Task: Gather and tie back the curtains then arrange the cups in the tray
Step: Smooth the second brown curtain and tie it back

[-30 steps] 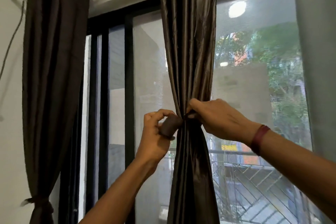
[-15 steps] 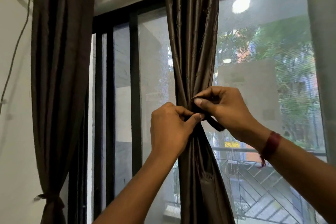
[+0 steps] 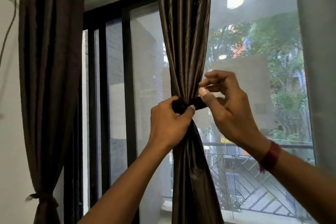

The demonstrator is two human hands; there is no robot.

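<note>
Two dark curtains hang at the window point(image 3: 254, 78): the left curtain point(image 3: 49, 78) is already tied low down, and the middle curtain point(image 3: 183, 42) is bunched between two hands. The left hand point(image 3: 171, 123) grips the gathered cloth with its thumb on the one dark band point(image 3: 198, 104), whose free end the right hand point(image 3: 229, 107) pinches under its thumb. Half a second ago that end drooped below the right hand; now it lies level across the bunch.

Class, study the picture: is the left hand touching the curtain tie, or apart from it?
Touching. The head view shows the left hand gripping the tie, curled round its dark loop against the curtain.
</note>
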